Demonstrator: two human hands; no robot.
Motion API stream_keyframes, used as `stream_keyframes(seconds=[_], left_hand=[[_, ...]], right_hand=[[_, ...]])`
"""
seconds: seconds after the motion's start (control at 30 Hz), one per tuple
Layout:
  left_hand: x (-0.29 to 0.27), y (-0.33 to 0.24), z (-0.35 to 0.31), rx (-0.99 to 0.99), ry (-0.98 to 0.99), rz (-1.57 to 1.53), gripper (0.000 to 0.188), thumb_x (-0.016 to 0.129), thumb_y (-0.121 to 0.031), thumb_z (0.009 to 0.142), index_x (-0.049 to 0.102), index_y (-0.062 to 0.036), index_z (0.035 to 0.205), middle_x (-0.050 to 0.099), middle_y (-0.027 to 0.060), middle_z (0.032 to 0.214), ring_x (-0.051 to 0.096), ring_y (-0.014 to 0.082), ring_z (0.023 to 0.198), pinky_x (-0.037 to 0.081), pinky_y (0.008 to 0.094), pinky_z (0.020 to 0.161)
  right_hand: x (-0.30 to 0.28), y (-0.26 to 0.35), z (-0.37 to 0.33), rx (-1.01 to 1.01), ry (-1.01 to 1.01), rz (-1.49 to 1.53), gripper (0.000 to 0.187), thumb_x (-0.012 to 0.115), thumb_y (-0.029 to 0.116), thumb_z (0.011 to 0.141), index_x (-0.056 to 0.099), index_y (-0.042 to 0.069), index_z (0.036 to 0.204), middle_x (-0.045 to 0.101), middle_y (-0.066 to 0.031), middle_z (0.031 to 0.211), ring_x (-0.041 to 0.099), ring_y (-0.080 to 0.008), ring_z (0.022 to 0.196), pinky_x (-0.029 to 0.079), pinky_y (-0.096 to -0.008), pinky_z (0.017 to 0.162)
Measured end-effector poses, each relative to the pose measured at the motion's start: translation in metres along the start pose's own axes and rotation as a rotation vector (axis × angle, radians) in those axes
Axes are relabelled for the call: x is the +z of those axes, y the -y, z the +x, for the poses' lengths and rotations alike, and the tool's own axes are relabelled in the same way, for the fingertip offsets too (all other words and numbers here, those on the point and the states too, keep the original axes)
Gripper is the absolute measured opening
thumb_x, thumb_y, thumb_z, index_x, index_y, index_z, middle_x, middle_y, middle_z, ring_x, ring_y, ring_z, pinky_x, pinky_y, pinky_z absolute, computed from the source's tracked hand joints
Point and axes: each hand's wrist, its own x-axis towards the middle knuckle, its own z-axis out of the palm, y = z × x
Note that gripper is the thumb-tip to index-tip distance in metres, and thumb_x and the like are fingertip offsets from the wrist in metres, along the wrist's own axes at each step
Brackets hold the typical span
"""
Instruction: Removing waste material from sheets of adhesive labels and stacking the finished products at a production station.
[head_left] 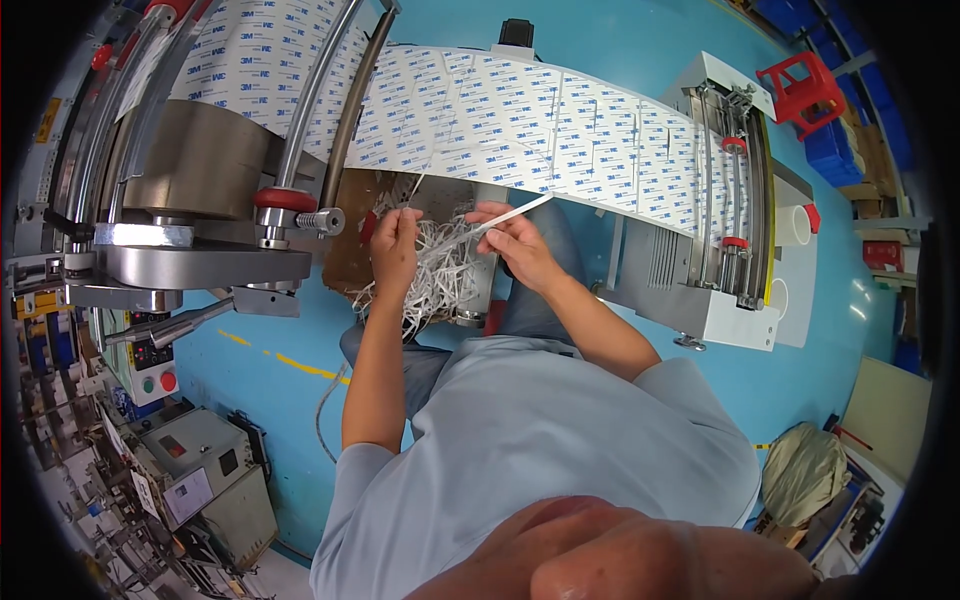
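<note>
Head view: the white strip (528,207) is in the right hand (522,248), in front of the person and below the printed sheet (480,115).
Strip's long axis: slanting from lower left to upper right, across the gap between the two hands; its upper end comes up to the sheet's near edge, though whether they touch cannot be told.
Strip's lower end: lost against the tangle of white strips (445,280), so where it stops is unclear.
Nearer hand: the right, already in contact; seen from the left hand (396,250), the strip lies off to the right.
Right hand: thumb below and fingers above, pinching the strip between them, the fingers fairly straight.
Left hand: raised, thumb and fingertips close together; a thin pale strand seems to rise above them, but I cannot tell whether it is gripped.
Tangle and box: the loose strips are heaped beneath and between the hands, beside the brown box wall (345,235).
Sheet print: a white ground with small blue marks repeated in rows and finer characters among them, facing up.
Cabinet label: a pale card on the grey cabinet (225,505) at lower left, too small to read.
Control panel: the red button (168,381) and the green button (148,384) sit side by side; any lettering is too small to make out.
</note>
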Motion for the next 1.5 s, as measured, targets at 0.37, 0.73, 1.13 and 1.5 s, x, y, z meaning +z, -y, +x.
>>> stream_keyframes(seconds=[0.37, 0.73, 1.13, 1.5], left_hand=[[-0.055, 0.026, -0.023, -0.050, 0.227, 0.052, 0.026, 0.049, -0.022, 0.092, 0.059, -0.0005, 0.081, 0.057, 0.0004, 0.074, 0.050, 0.0075, 0.069, 0.039, 0.0224, 0.064], [-0.112, 0.073, -0.043, -0.294, 0.399, -0.505, 0.021, 0.057, -0.026, 0.088, 0.057, -0.0051, 0.092, 0.057, 0.0020, 0.087, 0.052, 0.0125, 0.085, 0.039, 0.0284, 0.084], [-0.103, 0.045, -0.037, -0.366, 0.081, 0.306, 0.036, 0.057, -0.029, 0.088, 0.054, -0.0031, 0.113, 0.058, 0.0092, 0.109, 0.054, 0.0190, 0.101, 0.042, 0.0318, 0.088], [0.042, -0.040, -0.007, 0.072, 0.177, 0.179, 0.040, 0.056, -0.032, 0.085, 0.058, 0.0031, 0.105, 0.065, 0.0167, 0.090, 0.063, 0.0252, 0.080, 0.049, 0.0330, 0.073]], right_hand=[[0.001, -0.008, 0.013, 0.016, 0.088, -0.076, 0.053, 0.054, 0.016, 0.088, 0.032, 0.006, 0.135, 0.045, -0.0122, 0.130, 0.052, -0.0097, 0.089, 0.045, -0.0250, 0.078], [0.030, -0.026, 0.047, 0.186, 0.314, 0.403, 0.048, 0.057, 0.018, 0.088, 0.039, 0.008, 0.131, 0.058, -0.0119, 0.110, 0.049, -0.0041, 0.063, 0.041, -0.0177, 0.058], [0.012, -0.039, 0.039, 0.156, 0.053, 0.255, 0.009, 0.059, 0.017, 0.088, 0.055, 0.010, 0.092, 0.060, -0.0021, 0.090, 0.053, -0.0056, 0.063, 0.045, -0.0198, 0.056], [0.025, -0.043, 0.022, 0.170, 0.026, 0.136, 0.017, 0.058, 0.012, 0.085, 0.054, 0.007, 0.101, 0.056, 0.0013, 0.080, 0.052, -0.0041, 0.065, 0.042, -0.0179, 0.058]])
